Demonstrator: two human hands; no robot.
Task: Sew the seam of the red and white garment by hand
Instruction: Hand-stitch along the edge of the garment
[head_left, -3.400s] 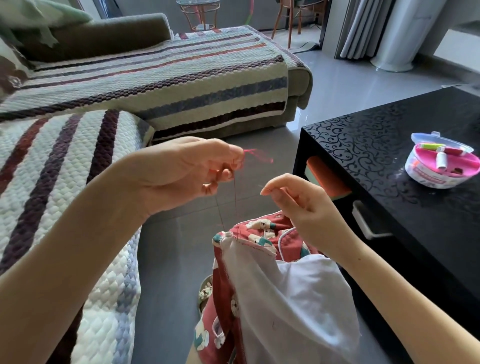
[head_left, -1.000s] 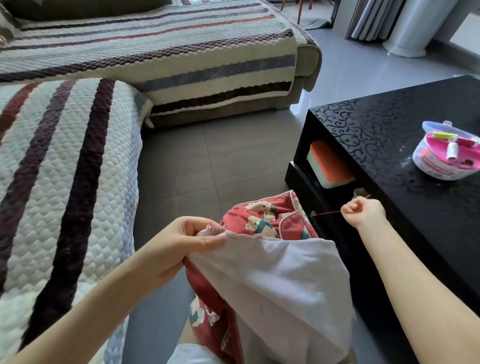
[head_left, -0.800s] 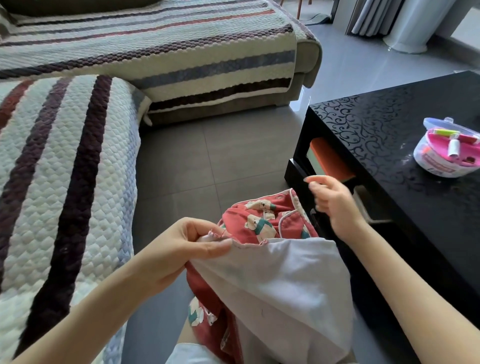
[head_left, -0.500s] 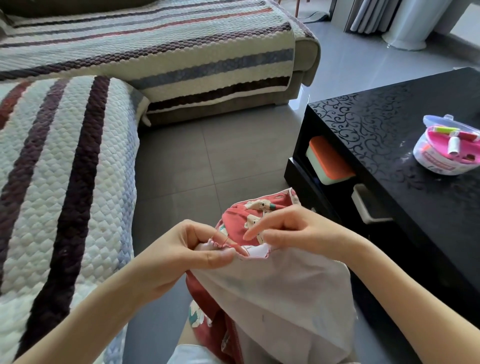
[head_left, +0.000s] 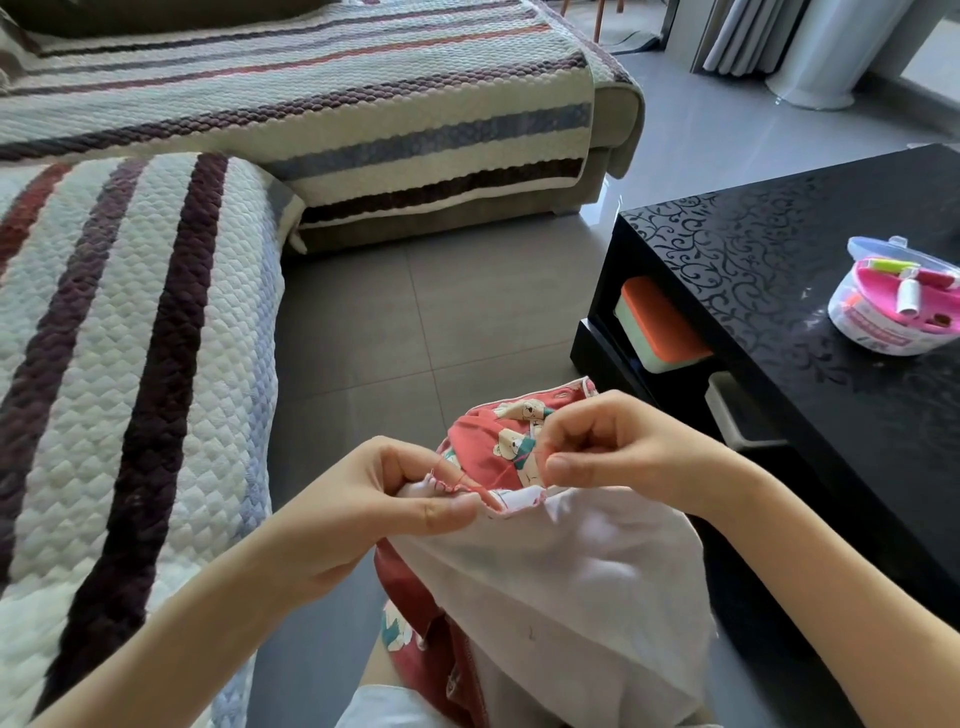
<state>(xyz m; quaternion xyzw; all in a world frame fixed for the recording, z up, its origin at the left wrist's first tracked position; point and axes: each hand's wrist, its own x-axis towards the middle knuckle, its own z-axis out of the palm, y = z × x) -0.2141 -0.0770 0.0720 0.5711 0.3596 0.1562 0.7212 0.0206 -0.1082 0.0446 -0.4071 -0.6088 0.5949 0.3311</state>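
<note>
The red and white garment hangs over my lap, white lining facing me and red bear-print fabric behind. My left hand pinches the seam edge between thumb and fingers. A red thread loops from the stitched seam toward my right hand, which sits just right of the seam with thumb and forefinger pinched together, the thread running to them. The needle itself is hidden in the fingers.
A black patterned coffee table stands on the right with a round pink sewing kit on top and an orange-lidded box on its shelf. A striped quilted sofa fills the left and back. Grey tile floor lies between.
My right hand came back from a stretched-out pull near the table to the seam and now pinches at its edge. My left hand kept hold of the seam.
</note>
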